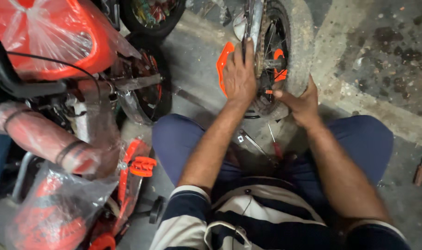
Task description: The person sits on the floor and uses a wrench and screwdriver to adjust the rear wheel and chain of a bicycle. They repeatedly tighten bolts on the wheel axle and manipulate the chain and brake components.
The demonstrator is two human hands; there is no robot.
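Observation:
A small bicycle wheel (298,41) with a grey tyre and orange spoke guards stands upright in front of my knees. My left hand (239,76) lies flat over the hub side, fingers reaching up onto the metal frame bar (253,21) and the orange chain guard (221,65). My right hand (303,104) grips the lower rim of the tyre, thumb pressing toward the axle (271,62). A small sprocket shows beside the axle between both hands.
A red, plastic-wrapped child's bicycle (58,92) with an orange pedal (143,165) crowds the left. A red-handled screwdriver (276,148) lies between my legs. A second, wooden-handled screwdriver (421,162) rests on the stained concrete floor at right.

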